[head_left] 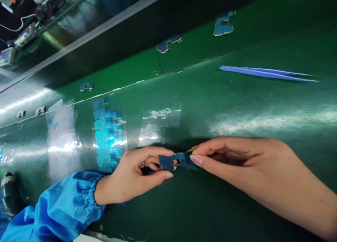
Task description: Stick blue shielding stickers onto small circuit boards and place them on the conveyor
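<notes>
My left hand [131,172] holds a small dark blue circuit board [166,162] by its upper and lower edges, between thumb and fingers. At the board's right end, my right hand [252,165] pinches a thin dark piece of film [190,163] between thumb and forefinger. The film overlaps that end of the board; whether it is stuck down I cannot tell. Just above the left wrist lies a clear sheet of blue cut-out stickers [106,140]. Beyond the board is a sheet of clear film [161,124].
Blue tweezers [258,72] lie at the upper right of the green table [184,207]. Along the far strip sit several circuit boards, among them one board [222,24] and another [168,44]. Plastic bags [63,140] and a dark bottle-like object [12,196] are at left.
</notes>
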Demonstrator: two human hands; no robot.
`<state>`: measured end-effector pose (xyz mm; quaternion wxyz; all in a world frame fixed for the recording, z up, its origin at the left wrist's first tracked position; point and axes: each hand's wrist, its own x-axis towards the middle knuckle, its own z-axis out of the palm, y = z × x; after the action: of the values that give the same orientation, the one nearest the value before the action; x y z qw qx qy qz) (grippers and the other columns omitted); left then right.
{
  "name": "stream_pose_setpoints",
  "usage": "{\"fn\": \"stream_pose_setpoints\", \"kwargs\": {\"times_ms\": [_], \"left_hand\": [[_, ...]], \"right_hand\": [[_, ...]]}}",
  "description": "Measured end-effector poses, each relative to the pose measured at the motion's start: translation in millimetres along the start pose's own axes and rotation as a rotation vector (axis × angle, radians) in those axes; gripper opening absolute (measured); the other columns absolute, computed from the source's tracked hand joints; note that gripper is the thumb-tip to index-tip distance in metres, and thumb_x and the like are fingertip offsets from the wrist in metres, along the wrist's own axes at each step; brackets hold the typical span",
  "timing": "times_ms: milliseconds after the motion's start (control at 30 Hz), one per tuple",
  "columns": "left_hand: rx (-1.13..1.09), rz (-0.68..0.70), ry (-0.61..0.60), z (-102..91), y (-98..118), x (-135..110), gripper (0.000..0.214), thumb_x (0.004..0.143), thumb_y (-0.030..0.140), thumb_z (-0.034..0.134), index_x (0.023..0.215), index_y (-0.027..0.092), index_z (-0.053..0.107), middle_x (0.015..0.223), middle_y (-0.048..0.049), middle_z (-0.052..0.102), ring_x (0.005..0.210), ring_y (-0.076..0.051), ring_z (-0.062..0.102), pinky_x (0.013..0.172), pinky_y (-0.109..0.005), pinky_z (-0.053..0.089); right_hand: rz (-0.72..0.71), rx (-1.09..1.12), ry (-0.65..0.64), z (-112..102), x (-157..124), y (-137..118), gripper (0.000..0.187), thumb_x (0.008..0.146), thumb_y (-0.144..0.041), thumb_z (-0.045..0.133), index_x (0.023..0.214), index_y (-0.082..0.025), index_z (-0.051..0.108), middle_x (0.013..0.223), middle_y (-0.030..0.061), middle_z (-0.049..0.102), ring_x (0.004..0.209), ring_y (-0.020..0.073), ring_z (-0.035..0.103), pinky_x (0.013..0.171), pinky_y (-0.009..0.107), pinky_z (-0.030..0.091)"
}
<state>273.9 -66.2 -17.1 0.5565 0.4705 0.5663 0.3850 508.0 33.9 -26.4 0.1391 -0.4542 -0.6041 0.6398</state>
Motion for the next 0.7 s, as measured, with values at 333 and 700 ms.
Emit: {"fn": "stream_pose_setpoints", "kwargs": {"times_ms": [333,700], "left_hand": [[0.032,-0.017,0.007,-1.0,-1.0,1.8,0.040,0.083,0.008,0.085,0.121,0.019,0.077,0.088,-0.0024,0.085,0.068,-0.011,0.078,0.070,-0.014,0.065],[0.040,-0.014,0.016,-0.6,-0.5,-0.1,0.040,0.083,0.009,0.085,0.121,0.018,0.078,0.090,-0.0044,0.084,0.066,-0.011,0.077,0.065,-0.016,0.064]], "right_hand": [[-0.046,0.025,0.020,2.6,2.3,-4.5,0.012,0.083,-0.035,0.076,0.075,-0.034,0.085,0.071,-0.0024,0.080,0.060,0.0190,0.075,0.051,0.022,0.056],[-0.111,0.003,0.046,7.2,3.5,-0.2,0.012,0.084,-0.032,0.075,0.074,-0.033,0.082,0.070,-0.0038,0.079,0.059,0.0175,0.075,0.052,0.023,0.054]]}}
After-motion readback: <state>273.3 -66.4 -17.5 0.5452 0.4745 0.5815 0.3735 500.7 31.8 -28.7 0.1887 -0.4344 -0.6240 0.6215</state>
